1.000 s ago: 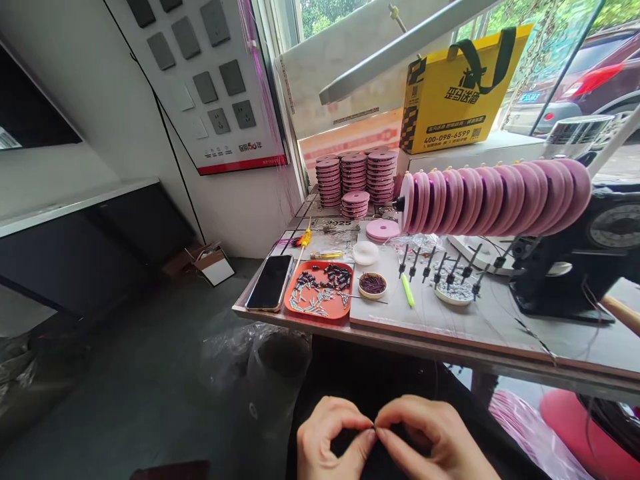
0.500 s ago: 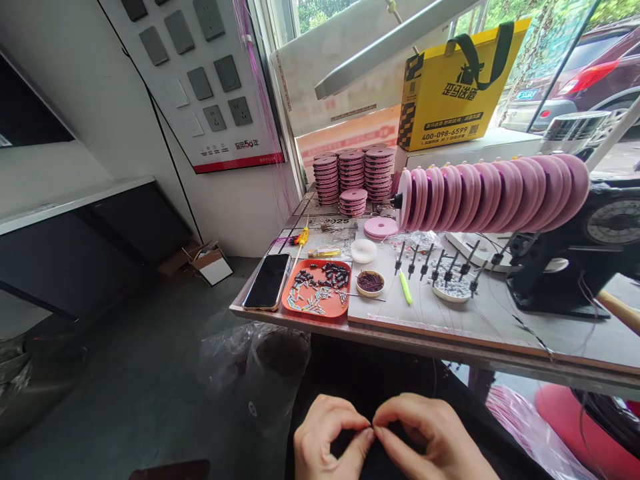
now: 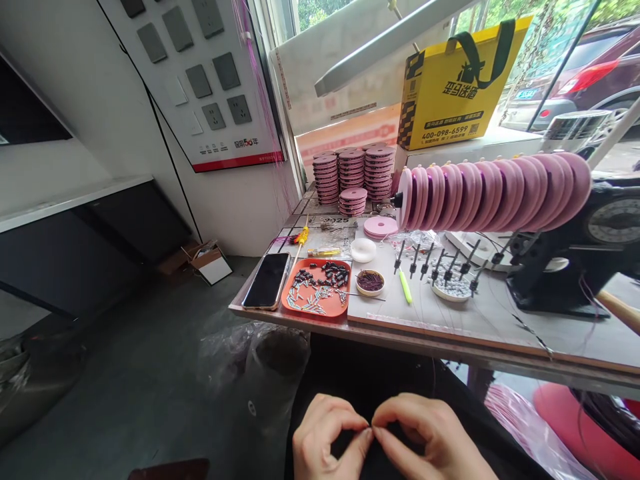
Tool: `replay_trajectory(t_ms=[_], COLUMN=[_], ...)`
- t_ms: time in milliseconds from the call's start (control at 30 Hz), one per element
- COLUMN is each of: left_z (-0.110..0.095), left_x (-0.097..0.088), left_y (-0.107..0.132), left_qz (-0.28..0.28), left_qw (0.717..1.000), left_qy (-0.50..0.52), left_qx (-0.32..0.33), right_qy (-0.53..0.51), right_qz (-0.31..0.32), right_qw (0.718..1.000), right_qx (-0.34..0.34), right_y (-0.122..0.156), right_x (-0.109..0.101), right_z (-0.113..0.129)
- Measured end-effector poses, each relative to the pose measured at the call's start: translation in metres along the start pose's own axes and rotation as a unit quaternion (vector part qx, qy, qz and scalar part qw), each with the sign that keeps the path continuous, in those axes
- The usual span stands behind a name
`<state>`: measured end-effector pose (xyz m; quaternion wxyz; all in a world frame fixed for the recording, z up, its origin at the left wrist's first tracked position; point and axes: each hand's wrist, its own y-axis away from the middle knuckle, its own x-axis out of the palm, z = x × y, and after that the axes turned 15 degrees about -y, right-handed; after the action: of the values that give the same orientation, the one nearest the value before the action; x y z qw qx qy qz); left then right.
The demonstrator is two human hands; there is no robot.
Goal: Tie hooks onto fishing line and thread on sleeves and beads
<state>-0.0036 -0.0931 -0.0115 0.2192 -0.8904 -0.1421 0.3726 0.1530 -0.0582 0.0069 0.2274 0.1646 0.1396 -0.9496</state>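
Over my dark-clothed lap, below the table's front edge, my left hand (image 3: 330, 437) and my right hand (image 3: 427, 433) meet at the fingertips. Each pinches thumb against forefinger, and whatever lies between them is too small to make out. On the table above them, an orange tray (image 3: 320, 312) holds black pieces and small metallic ones. Beside it stands a small round dish (image 3: 370, 292) of dark, thin pieces. A white dish (image 3: 451, 298) of pale small pieces sits farther right, with several black-sleeved pins standing along it.
A phone (image 3: 267, 281) lies left of the tray, and a green pen-like tool (image 3: 405, 288) right of it. Pink spools (image 3: 490, 193) line a rod on a black machine (image 3: 575, 267). More spool stacks (image 3: 353, 173) and a yellow bag (image 3: 457, 93) stand behind. A plastic-lined bin (image 3: 277, 367) is below.
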Motion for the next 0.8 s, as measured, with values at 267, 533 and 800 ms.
replay_trajectory(t_ms=[267, 533, 800], left_z=[0.0003, 0.0048, 0.0014], left_x=[0.0009, 0.0064, 0.0048], left_y=[0.0013, 0.0046, 0.0037], left_qz=[-0.016, -0.064, -0.065], left_qw=[0.997, 0.983, 0.979], left_qy=[-0.055, -0.131, -0.151], left_qx=[0.055, 0.112, 0.117], right_qy=[0.046, 0.108, 0.146], right_qz=[0.024, 0.029, 0.029], right_qw=[0.998, 0.992, 0.986], right_qx=[-0.034, -0.063, -0.075], right_y=[-0.0018, -0.0029, -0.0038], right_x=[-0.0012, 0.0029, 0.0036], right_z=[-0.0026, -0.0008, 0.0032])
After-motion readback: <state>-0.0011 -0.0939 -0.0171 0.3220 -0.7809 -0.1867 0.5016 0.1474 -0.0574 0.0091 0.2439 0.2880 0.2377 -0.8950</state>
